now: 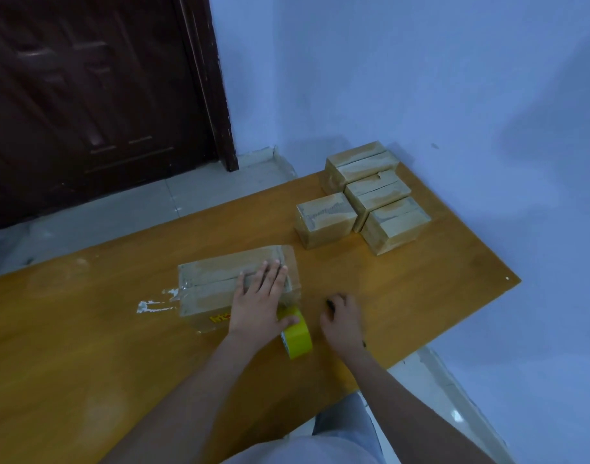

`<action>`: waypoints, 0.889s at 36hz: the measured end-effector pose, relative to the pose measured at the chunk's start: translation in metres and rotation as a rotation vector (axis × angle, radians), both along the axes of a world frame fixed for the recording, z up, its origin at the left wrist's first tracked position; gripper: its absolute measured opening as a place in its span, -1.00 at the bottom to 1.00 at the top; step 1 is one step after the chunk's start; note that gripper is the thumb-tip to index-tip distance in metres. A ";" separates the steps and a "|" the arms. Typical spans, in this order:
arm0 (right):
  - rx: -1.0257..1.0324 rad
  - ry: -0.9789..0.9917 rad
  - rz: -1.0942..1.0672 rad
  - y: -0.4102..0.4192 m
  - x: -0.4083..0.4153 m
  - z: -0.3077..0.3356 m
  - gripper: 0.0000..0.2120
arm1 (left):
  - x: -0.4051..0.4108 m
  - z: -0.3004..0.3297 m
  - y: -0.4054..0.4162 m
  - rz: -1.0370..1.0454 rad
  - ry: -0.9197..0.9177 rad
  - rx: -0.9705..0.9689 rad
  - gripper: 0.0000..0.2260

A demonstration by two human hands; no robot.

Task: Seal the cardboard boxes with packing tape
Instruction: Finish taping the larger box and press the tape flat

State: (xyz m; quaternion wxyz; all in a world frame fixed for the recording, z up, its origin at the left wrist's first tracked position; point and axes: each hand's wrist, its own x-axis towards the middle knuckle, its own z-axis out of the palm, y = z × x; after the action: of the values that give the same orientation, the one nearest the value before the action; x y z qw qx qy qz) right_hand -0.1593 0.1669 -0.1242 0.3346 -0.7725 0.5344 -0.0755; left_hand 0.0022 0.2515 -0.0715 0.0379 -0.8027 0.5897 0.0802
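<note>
A cardboard box [213, 283] wrapped in clear tape lies in the middle of the wooden table [86, 346]. My left hand [258, 301] presses flat on the box's right end with straight fingers, and its thumb touches a yellow tape roll [297, 339] standing on edge just beside the box. A loose strip of tape [156, 304] sticks out from the box's left end onto the table. To the right of the roll, my right hand [342, 321] rests on the table, fingers curled round a thin dark tool [330, 302] that is mostly hidden.
Several taped cardboard boxes [364, 195] stand grouped at the table's far right corner by the blue wall. The table's right edge [454, 326] runs close to my right hand. A dark door [96, 95] stands beyond the table on the left.
</note>
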 end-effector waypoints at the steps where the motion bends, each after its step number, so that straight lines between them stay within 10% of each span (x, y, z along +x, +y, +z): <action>1: 0.088 -0.139 0.021 0.004 0.006 0.005 -0.66 | 0.000 0.000 0.000 -0.003 -0.002 -0.001 -0.13; 8: 0.407 -0.499 0.033 0.020 0.031 0.016 -0.78 | 0.000 0.000 0.001 -0.015 -0.022 -0.015 -0.19; 21: 0.260 -0.456 0.034 0.023 0.029 0.011 -0.77 | 0.002 -0.006 -0.003 0.071 0.107 -0.106 -0.09; 32: 0.284 -0.417 -0.039 0.028 0.028 0.011 -0.76 | -0.001 0.003 -0.005 0.112 0.109 -0.097 -0.45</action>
State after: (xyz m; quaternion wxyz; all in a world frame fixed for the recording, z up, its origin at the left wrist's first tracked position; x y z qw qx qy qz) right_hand -0.1313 0.1951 -0.1128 0.5411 -0.6751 0.4739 -0.1637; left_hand 0.0012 0.2466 -0.0689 -0.0378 -0.8299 0.5482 0.0968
